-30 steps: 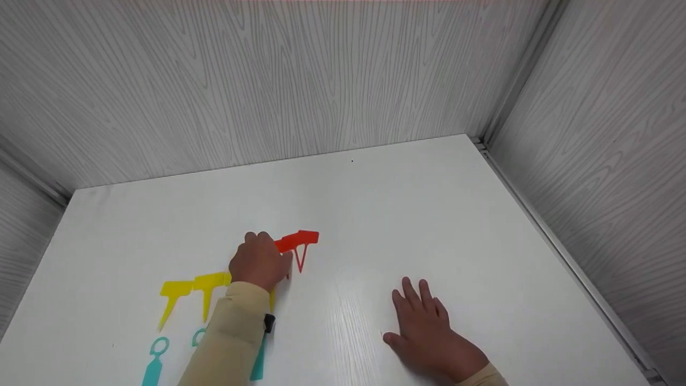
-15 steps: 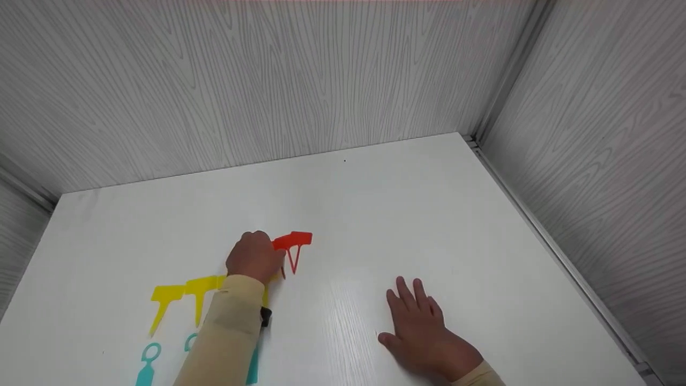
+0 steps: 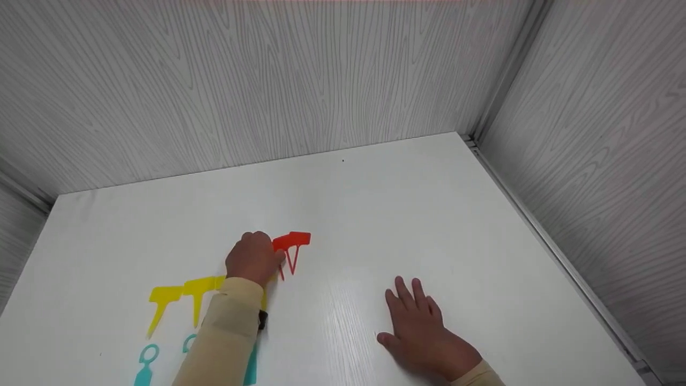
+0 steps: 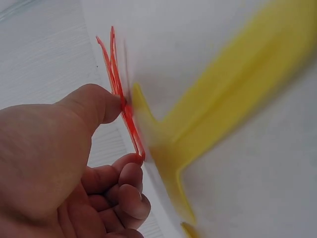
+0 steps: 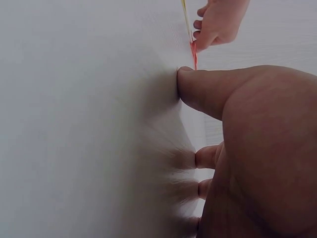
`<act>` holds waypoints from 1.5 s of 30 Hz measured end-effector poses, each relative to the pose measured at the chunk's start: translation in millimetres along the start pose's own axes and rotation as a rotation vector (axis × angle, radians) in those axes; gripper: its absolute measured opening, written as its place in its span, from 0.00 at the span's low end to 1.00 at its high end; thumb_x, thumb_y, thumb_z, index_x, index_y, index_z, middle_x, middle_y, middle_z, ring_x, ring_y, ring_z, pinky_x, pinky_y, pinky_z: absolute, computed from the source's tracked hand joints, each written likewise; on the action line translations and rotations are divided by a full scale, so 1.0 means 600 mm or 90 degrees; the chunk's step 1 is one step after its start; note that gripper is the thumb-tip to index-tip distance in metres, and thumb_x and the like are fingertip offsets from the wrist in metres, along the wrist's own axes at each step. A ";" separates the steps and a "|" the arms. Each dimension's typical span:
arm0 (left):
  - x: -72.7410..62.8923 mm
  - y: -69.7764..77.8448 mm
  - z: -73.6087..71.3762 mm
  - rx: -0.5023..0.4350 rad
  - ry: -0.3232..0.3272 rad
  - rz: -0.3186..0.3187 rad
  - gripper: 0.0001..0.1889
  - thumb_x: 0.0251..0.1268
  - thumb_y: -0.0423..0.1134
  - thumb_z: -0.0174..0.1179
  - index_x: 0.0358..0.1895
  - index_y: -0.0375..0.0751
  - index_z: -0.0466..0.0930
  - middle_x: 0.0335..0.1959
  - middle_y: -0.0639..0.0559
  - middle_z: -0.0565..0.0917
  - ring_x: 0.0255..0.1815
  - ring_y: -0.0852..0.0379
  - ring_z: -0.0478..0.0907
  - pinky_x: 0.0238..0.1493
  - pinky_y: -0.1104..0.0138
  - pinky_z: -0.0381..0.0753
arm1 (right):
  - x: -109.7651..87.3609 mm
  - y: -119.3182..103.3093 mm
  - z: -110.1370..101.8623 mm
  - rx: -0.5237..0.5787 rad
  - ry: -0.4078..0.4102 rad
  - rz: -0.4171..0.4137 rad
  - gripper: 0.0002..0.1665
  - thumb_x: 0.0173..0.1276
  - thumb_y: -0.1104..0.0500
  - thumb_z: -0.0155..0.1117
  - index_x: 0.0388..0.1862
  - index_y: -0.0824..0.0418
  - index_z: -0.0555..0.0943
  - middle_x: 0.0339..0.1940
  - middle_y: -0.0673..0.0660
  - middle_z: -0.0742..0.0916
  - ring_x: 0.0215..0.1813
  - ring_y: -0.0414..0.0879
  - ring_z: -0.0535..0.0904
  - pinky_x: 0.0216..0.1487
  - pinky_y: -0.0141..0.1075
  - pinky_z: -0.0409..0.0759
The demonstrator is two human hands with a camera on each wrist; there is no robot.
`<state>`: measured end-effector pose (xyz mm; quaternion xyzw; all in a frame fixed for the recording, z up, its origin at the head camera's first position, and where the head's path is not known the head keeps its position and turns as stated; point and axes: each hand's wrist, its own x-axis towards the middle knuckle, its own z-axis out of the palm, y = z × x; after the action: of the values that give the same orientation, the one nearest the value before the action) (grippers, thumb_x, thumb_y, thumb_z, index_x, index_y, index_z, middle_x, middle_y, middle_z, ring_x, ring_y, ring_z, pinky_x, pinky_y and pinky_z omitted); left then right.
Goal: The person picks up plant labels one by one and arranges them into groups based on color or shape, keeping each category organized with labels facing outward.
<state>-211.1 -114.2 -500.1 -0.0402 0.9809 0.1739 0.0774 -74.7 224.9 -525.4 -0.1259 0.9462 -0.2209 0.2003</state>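
At the left middle of the table, my left hand (image 3: 253,260) pinches red T-shaped plant labels (image 3: 292,239) between thumb and curled fingers. Their flat heads overlap, fanning to the right, and thin stems point toward me. The left wrist view shows the red labels (image 4: 130,124) edge-on, just above the table. Yellow T-shaped plant labels (image 3: 197,287) lie in a row below that hand, partly hidden by the sleeve. Nearer still are teal tags with ring ends (image 3: 143,373), also partly covered. My right hand (image 3: 420,332) rests on the table with fingers spread, holding nothing.
A white tabletop (image 3: 375,214) carries everything. Grey wood-grain panels stand behind it (image 3: 257,80) and along the right side (image 3: 605,161). A metal rail (image 3: 541,241) follows the table's right edge.
The head view has shifted slightly, so the table things sit a little further left. My left thumb has drawn in closer to the hand at the red labels. The right hand stays put.
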 end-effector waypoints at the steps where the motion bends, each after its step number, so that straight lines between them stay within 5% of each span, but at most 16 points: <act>1: -0.001 -0.001 -0.001 0.001 0.001 -0.002 0.24 0.74 0.47 0.74 0.56 0.27 0.82 0.43 0.37 0.81 0.45 0.40 0.81 0.56 0.47 0.89 | 0.000 0.000 0.000 0.000 -0.002 -0.002 0.53 0.83 0.39 0.66 0.91 0.67 0.57 0.94 0.68 0.48 0.92 0.71 0.31 0.84 0.74 0.43; 10: -0.042 0.007 -0.031 -0.037 0.035 0.017 0.22 0.74 0.47 0.73 0.51 0.28 0.81 0.40 0.38 0.79 0.39 0.43 0.80 0.52 0.49 0.90 | 0.001 0.000 -0.008 0.009 -0.020 -0.003 0.54 0.83 0.37 0.64 0.91 0.65 0.55 0.94 0.66 0.45 0.92 0.69 0.28 0.84 0.75 0.39; 18: -0.114 0.007 -0.049 -0.027 0.078 0.033 0.24 0.71 0.46 0.77 0.55 0.30 0.82 0.41 0.41 0.80 0.37 0.47 0.80 0.49 0.52 0.92 | 0.009 0.002 -0.007 0.003 -0.030 0.003 0.54 0.83 0.37 0.63 0.92 0.64 0.55 0.95 0.64 0.44 0.92 0.68 0.27 0.84 0.74 0.38; 25: -0.185 -0.003 -0.050 0.014 0.076 0.003 0.28 0.67 0.47 0.80 0.60 0.31 0.81 0.45 0.41 0.82 0.42 0.48 0.81 0.54 0.49 0.92 | 0.012 0.006 -0.015 0.003 -0.033 0.007 0.54 0.84 0.38 0.63 0.92 0.65 0.54 0.95 0.64 0.44 0.92 0.68 0.27 0.84 0.74 0.38; 31: -0.230 -0.013 -0.032 0.038 0.042 -0.032 0.33 0.60 0.46 0.84 0.62 0.32 0.81 0.44 0.43 0.82 0.41 0.51 0.79 0.58 0.50 0.91 | 0.010 0.018 -0.023 0.001 -0.023 0.007 0.53 0.83 0.39 0.64 0.91 0.67 0.55 0.94 0.66 0.46 0.92 0.70 0.28 0.84 0.75 0.39; 38: -0.250 0.008 0.012 0.025 -0.044 -0.082 0.34 0.55 0.50 0.87 0.58 0.34 0.82 0.39 0.47 0.78 0.37 0.53 0.77 0.49 0.56 0.90 | 0.015 0.036 -0.032 0.003 -0.016 0.005 0.53 0.83 0.41 0.65 0.91 0.68 0.55 0.94 0.67 0.46 0.92 0.70 0.28 0.83 0.75 0.38; 45: -0.258 0.037 0.054 0.022 -0.018 -0.035 0.32 0.52 0.51 0.88 0.52 0.36 0.82 0.34 0.48 0.77 0.33 0.54 0.76 0.44 0.58 0.89 | 0.019 0.039 -0.029 0.002 -0.005 0.004 0.53 0.82 0.41 0.65 0.91 0.68 0.56 0.94 0.68 0.46 0.92 0.70 0.28 0.82 0.77 0.38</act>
<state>-56.6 -73.9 -497.0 -0.0631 0.9810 0.1556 0.0969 -96.1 248.0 -526.1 -0.1235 0.9454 -0.2213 0.2049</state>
